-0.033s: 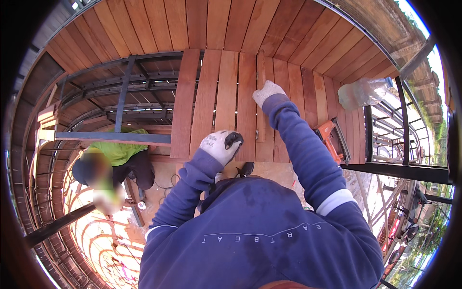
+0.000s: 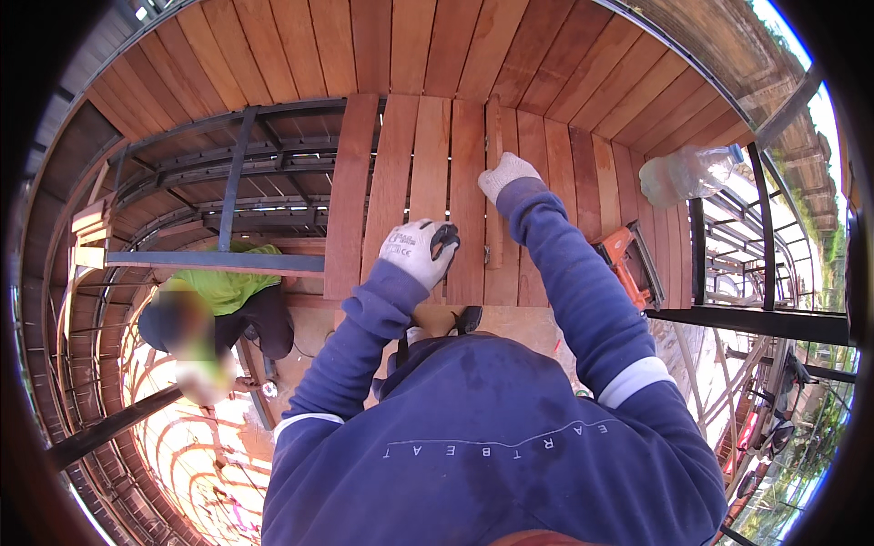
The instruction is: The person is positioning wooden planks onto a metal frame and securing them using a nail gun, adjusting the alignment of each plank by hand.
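Both my hands wear pale work gloves above a deck of reddish wooden boards (image 2: pixel 387 173). My right hand (image 2: pixel 508 176) is closed in a fist over a narrow wooden strip (image 2: pixel 493 238) lying lengthwise on the boards; its fingertips are hidden, so whether it grips the strip is unclear. Nearer to me and to the left, my left hand (image 2: pixel 417 252) is curled over the boards, its dark-coated fingers and thumb brought together. Anything inside that pinch is too small to make out. An orange nail gun (image 2: pixel 619 257) rests on the boards right of my right forearm.
A clear plastic bottle (image 2: pixel 683 176) lies at the right end of the boards. Left of the deck is an open metal frame (image 2: pixel 235 182) with bars below. A person in a bright green top (image 2: pixel 223 273) crouches beyond it, lower left. More boards form a raised back (image 2: pixel 364 45).
My left hand has shifted slightly away from me and turned a little, showing more of its back and its dark fingers. My right hand stays in place.
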Motion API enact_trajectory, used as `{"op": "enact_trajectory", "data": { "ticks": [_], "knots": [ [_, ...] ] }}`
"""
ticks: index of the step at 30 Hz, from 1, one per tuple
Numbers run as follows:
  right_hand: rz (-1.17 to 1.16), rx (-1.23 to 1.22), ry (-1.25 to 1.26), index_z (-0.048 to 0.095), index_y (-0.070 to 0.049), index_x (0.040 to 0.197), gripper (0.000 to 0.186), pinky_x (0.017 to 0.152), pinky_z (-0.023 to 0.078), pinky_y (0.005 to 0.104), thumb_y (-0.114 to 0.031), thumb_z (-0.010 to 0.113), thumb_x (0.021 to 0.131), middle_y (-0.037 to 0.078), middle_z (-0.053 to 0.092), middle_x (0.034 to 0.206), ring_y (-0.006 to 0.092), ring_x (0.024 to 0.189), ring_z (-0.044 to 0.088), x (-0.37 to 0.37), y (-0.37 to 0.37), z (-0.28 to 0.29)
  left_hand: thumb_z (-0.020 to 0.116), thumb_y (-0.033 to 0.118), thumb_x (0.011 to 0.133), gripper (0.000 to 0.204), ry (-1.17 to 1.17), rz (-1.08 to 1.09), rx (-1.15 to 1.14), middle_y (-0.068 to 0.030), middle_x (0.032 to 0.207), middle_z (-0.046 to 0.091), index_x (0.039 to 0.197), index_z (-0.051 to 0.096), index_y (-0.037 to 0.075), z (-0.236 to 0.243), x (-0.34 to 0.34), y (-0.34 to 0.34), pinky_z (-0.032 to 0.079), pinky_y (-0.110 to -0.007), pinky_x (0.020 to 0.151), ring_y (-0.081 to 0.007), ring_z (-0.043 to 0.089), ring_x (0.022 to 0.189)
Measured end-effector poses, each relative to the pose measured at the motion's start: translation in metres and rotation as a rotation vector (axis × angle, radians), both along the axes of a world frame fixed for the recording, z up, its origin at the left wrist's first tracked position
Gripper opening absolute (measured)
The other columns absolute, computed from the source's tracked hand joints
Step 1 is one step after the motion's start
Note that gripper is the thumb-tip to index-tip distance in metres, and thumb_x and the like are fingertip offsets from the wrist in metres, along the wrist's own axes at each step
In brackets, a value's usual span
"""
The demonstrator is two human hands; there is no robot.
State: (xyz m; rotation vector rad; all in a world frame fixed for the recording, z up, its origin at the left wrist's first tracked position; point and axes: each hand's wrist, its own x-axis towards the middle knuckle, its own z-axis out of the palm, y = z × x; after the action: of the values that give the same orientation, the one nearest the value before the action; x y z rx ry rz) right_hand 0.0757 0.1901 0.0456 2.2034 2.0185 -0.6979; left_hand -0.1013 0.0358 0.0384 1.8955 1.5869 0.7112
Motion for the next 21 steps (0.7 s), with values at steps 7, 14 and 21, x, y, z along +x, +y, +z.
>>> {"op": "enact_trajectory", "data": {
  "ticks": [7, 14, 21],
  "knots": [
    [-0.031, 0.001, 0.004, 0.061, 0.002, 0.120, 0.045, 0.099, 0.050, 0.0443, -0.029, 0.057, 0.087, 0.027, 0.066, 0.120, 0.0400, 0.115, 0.063, -0.009, -0.005, 0.013, 0.063, 0.035, 0.086, 0.057, 0.618, -0.028, 0.034, -0.0117, 0.155, 0.041, 0.137, 0.057, 0.010, -0.068, 0.010, 0.130, 0.018, -0.057, 0.119, -0.0351, 0.026, 0.148],
    [-0.076, 0.049, 0.027, 0.061, 0.001, 0.118, 0.045, 0.097, 0.051, 0.0459, -0.028, 0.057, 0.084, 0.028, 0.067, 0.115, 0.0417, 0.110, 0.064, -0.005, -0.007, 0.005, 0.063, 0.033, 0.084, 0.058, 0.462, 0.033, -0.011, -0.0079, 0.159, 0.036, 0.139, 0.058, 0.013, -0.082, 0.019, 0.131, 0.012, -0.058, 0.121, -0.0364, 0.021, 0.150],
    [-0.063, 0.141, 0.135, 0.060, 0.004, 0.113, 0.049, 0.090, 0.052, 0.0482, -0.033, 0.060, 0.081, 0.033, 0.066, 0.103, 0.0465, 0.101, 0.065, 0.006, -0.021, 0.000, 0.065, 0.045, 0.084, 0.067, 0.408, -0.077, -0.085, -0.0081, 0.162, 0.031, 0.142, 0.055, 0.012, -0.078, 0.005, 0.139, 0.008, -0.055, 0.123, -0.0378, 0.015, 0.152]
  ]
}}
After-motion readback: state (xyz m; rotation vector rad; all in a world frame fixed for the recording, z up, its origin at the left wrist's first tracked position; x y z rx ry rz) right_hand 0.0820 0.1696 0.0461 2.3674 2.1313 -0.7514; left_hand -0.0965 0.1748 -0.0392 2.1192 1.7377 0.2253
